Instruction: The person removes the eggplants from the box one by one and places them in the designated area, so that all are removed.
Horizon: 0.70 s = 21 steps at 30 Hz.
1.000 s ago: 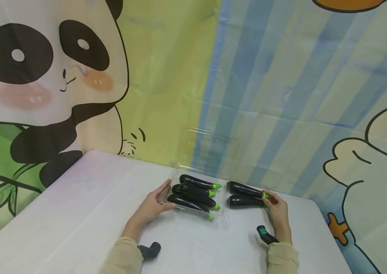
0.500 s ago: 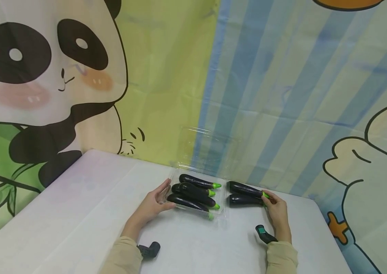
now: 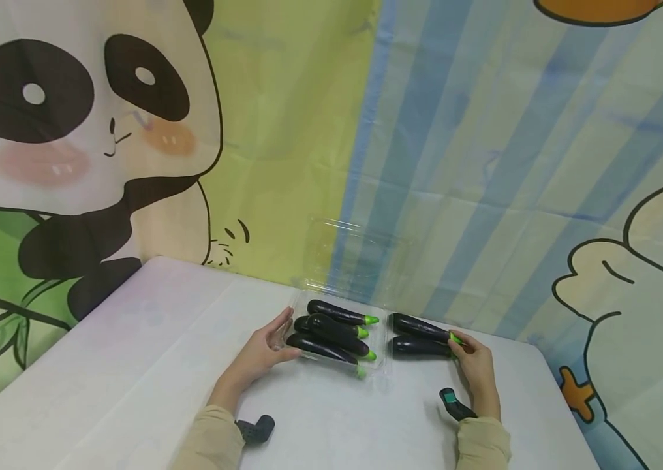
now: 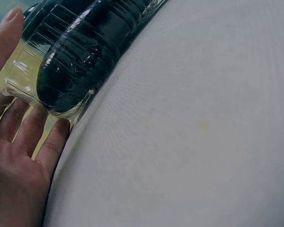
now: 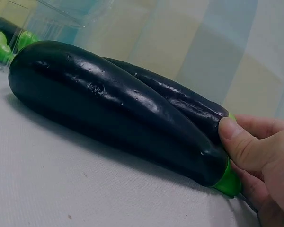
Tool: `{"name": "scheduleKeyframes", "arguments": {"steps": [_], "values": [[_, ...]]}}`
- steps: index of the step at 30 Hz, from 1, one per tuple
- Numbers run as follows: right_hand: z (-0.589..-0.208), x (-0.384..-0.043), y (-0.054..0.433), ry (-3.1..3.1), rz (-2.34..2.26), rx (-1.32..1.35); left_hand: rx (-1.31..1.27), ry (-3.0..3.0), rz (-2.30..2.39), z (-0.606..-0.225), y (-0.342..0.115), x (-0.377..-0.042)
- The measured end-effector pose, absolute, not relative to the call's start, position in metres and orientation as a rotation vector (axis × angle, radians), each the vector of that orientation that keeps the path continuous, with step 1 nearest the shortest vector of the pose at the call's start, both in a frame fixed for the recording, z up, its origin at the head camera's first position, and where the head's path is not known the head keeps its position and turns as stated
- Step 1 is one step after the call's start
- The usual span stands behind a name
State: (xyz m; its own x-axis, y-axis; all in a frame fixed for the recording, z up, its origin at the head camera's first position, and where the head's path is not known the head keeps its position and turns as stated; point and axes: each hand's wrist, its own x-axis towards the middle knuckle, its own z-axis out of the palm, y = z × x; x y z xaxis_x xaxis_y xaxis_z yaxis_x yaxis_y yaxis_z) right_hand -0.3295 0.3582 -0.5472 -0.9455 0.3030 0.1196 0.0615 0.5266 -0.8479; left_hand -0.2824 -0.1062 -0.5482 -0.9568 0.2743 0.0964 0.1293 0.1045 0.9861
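A clear plastic box with several dark purple, green-capped eggplants in it stands at mid-table. My left hand holds its left end, thumb along the near side, and the left wrist view has the fingers against the end wall. Two more eggplants lie side by side just right of the box. With thumb and fingers my right hand pinches the far eggplant at its green stem end. The near eggplant lies in front of it, its cap close beneath the thumb.
The box's clear lid stands raised at the back, against the printed curtain. White cloth covers the table, whose back edge runs close behind the box and eggplants. A black device is worn at each wrist.
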Motion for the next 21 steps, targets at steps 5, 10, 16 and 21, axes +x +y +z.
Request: {"name": "scheduleKeyframes", "arguments": {"steps": [5, 10, 16, 21], "values": [[-0.5454, -0.3279, 0.3581, -2.517, 1.458, -0.303, 0.41, 2.228, 2.0, -0.5487, -0.1061, -0.2827], [-0.5459, -0.33, 0.3589, -2.501, 1.485, -0.366, 0.421, 2.239, 1.99, -0.5499, -0.1052, -0.2849], [-0.5491, -0.3317, 0.3604, -2.513, 1.404, -0.41, 0.425, 2.236, 1.99, -0.5472, -0.1055, -0.2835], [-0.5491, -0.3312, 0.3592, -2.527, 1.36, -0.394, 0.437, 2.206, 2.015, -0.5451, -0.1061, -0.2811]]}}
